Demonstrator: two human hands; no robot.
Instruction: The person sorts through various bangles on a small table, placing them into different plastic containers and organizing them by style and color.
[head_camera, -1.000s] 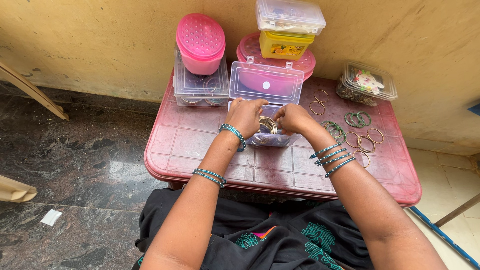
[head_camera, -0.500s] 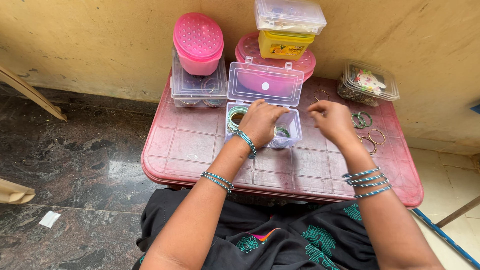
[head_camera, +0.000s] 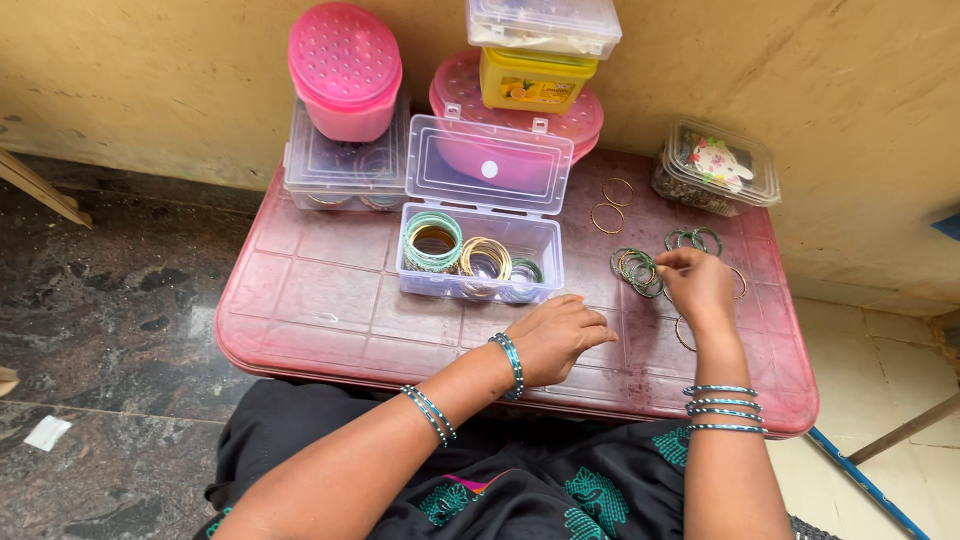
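An open clear plastic box (head_camera: 412, 280) stands mid-table with its lid (head_camera: 490, 165) raised. Inside it are a light green bangle stack (head_camera: 432, 240), a gold stack (head_camera: 485, 258) and a darker green bangle (head_camera: 527, 270). My left hand (head_camera: 560, 335) rests on the table in front of the box, fingers loose, holding nothing. To the right, my right hand (head_camera: 700, 285) pinches the edge of a loose pile of green bangles (head_camera: 635, 268) lying on the table. Both of my wrists wear teal bangles.
The pink plastic table (head_camera: 300, 330) stands against a yellow wall. At the back are a pink oval container (head_camera: 345, 70) on a clear box (head_camera: 335, 170), a yellow tub (head_camera: 535, 82), and a clear clamshell (head_camera: 715, 165). Gold bangles (head_camera: 610, 205) and more green ones (head_camera: 692, 238) lie at the right.
Both hands have left the clear box. The left hand drew back to the table's front; the right hand moved right onto the green bangle pile. The camera shifted right.
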